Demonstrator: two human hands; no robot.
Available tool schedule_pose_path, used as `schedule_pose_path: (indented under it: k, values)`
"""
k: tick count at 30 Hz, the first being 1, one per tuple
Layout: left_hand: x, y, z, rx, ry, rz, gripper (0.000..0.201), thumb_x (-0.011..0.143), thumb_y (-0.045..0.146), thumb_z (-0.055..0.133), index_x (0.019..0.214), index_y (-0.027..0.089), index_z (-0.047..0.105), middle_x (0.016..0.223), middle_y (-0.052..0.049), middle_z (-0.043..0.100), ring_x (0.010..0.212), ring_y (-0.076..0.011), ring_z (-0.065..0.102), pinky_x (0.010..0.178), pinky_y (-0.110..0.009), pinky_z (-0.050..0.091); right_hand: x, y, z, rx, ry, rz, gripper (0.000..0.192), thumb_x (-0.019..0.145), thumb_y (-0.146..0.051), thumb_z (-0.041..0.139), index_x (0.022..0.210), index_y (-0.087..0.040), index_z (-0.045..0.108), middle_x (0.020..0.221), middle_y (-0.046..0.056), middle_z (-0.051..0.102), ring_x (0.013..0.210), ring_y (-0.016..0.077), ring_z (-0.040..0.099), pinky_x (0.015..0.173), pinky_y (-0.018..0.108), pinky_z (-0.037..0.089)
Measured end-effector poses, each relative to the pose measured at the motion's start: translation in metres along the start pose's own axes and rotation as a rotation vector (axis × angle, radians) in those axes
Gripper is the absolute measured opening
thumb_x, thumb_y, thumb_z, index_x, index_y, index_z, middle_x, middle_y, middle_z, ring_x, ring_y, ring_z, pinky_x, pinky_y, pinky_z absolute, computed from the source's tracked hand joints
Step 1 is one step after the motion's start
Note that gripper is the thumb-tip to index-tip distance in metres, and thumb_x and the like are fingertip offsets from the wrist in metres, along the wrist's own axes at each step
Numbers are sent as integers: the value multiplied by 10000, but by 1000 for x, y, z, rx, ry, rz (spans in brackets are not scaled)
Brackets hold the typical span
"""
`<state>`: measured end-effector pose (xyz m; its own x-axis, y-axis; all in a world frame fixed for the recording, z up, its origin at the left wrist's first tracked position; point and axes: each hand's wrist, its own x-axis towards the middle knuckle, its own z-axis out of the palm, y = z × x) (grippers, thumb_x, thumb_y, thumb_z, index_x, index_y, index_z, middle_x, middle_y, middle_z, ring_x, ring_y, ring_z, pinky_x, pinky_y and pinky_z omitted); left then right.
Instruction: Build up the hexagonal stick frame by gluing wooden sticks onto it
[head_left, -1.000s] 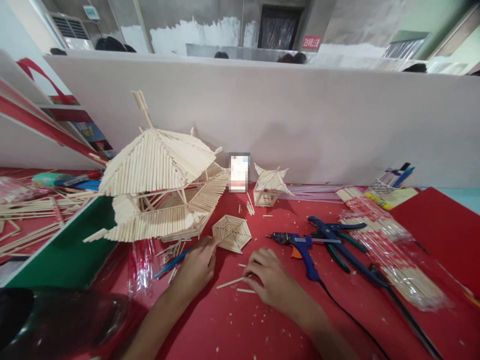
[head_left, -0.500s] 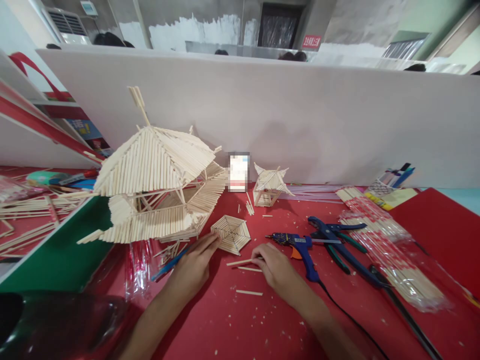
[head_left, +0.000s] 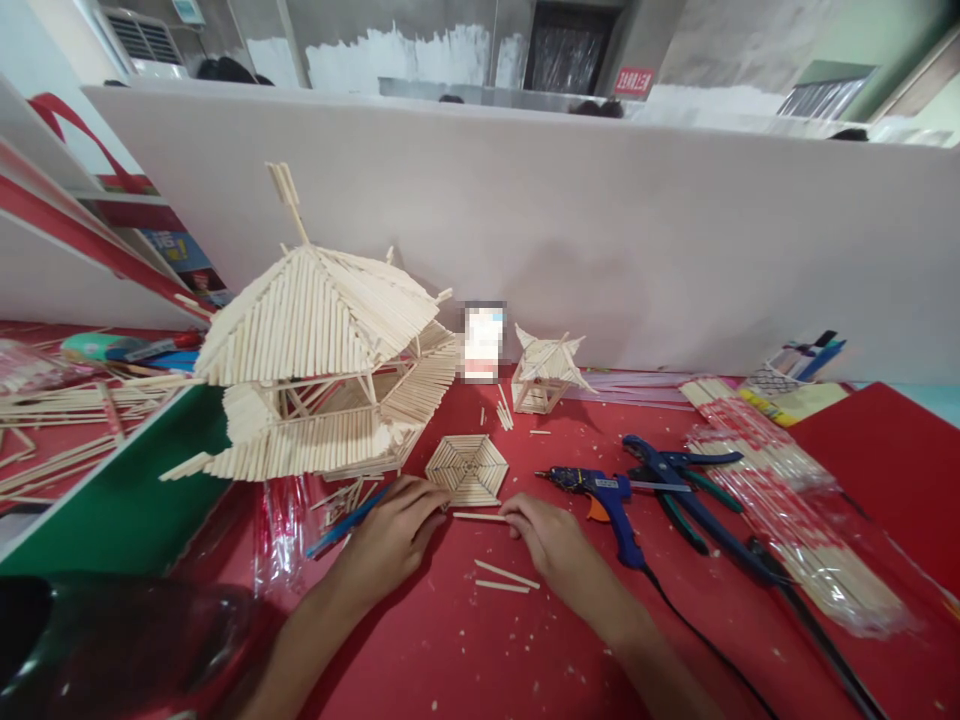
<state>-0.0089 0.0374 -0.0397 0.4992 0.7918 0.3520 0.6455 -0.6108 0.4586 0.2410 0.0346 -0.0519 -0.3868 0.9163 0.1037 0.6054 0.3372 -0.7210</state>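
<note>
A hexagonal panel of thin wooden sticks point(head_left: 468, 468) lies flat on the red table. My left hand point(head_left: 405, 520) is closed at its lower left corner, fingertips against the edge. Between thumb and fingers, my right hand point(head_left: 547, 535) pinches the right end of a short wooden stick point(head_left: 478, 517). This stick runs along just below the panel's near edge, its left end close to my left fingertips. Two loose sticks point(head_left: 504, 587) rest on the table nearer to me.
On the left stands a large two-tiered stick pavilion point(head_left: 322, 330); a small one point(head_left: 544, 370) is behind the panel. A blue glue gun point(head_left: 600, 490), cutting pliers point(head_left: 667, 480) and bagged sticks point(head_left: 795, 520) lie right. A dark transparent object point(head_left: 135, 640) fills the lower left corner.
My right hand has brought its stick up and level beside the panel's near edge, leaving another stick on the table. My left fingers have drawn down and curled at the panel's corner.
</note>
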Motion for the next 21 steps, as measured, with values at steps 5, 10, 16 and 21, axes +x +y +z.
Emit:
schedule_pose_path:
  k: [5, 10, 16, 21]
  values:
    - [2, 5, -1, -15, -26, -36, 247, 968, 147, 489, 1157, 234, 623, 1074, -42, 689, 1009, -199, 597, 896, -348, 513, 6, 4, 13, -62, 70, -79, 208, 974, -174, 430, 916, -203, 627, 751, 43, 689, 681, 185, 651, 624, 268, 462]
    - [3, 6, -1, -15, -33, -52, 268, 957, 118, 476, 1155, 230, 616, 1064, -41, 682, 1015, -207, 582, 905, -360, 506, 4, 2, 12, -19, 139, -130, 230, 981, -163, 407, 955, -197, 633, 893, 76, 714, 820, 198, 673, 728, 288, 509]
    - [2, 7, -3, -26, -48, -64, 401, 901, 31, 442, 1215, 227, 596, 1086, -52, 672, 1044, -216, 572, 926, -372, 503, 4, 0, 12, -46, 198, -110, 204, 971, -163, 444, 895, -208, 628, 862, 59, 682, 788, 195, 657, 707, 287, 509]
    - [2, 7, -3, -19, -61, -81, 416, 884, 28, 449, 1219, 228, 594, 1110, -51, 670, 1051, -223, 571, 942, -387, 497, 5, -2, 16, -54, 243, -113, 207, 986, -170, 441, 893, -216, 620, 885, 54, 632, 795, 187, 627, 710, 286, 491]
